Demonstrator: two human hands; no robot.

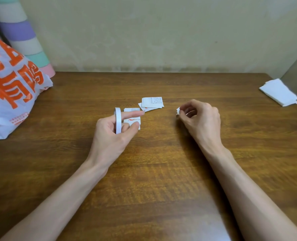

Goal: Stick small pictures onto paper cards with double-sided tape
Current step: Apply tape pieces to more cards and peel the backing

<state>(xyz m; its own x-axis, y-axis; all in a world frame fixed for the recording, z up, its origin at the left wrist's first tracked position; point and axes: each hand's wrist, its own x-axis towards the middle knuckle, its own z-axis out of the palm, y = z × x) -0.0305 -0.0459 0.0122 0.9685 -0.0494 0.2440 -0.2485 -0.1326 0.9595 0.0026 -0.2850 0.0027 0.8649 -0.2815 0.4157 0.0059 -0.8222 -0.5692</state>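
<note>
A white roll of double-sided tape (117,121) sits like a ring around the straight index finger of my left hand (113,134), and the thumb touches its lower edge. Under that finger lies a small paper card (133,119) with an orange mark. Beyond it is a small stack of printed cards (152,103) on the wooden table (153,171). My right hand (200,119) is to the right of the cards and pinches a small white scrap of paper or tape (178,111) between thumb and fingertips.
A white plastic bag with orange characters (12,94) lies at the table's left edge, with a pastel striped roll (22,37) behind it. A folded white tissue (278,92) rests at the far right. A wall runs along the back.
</note>
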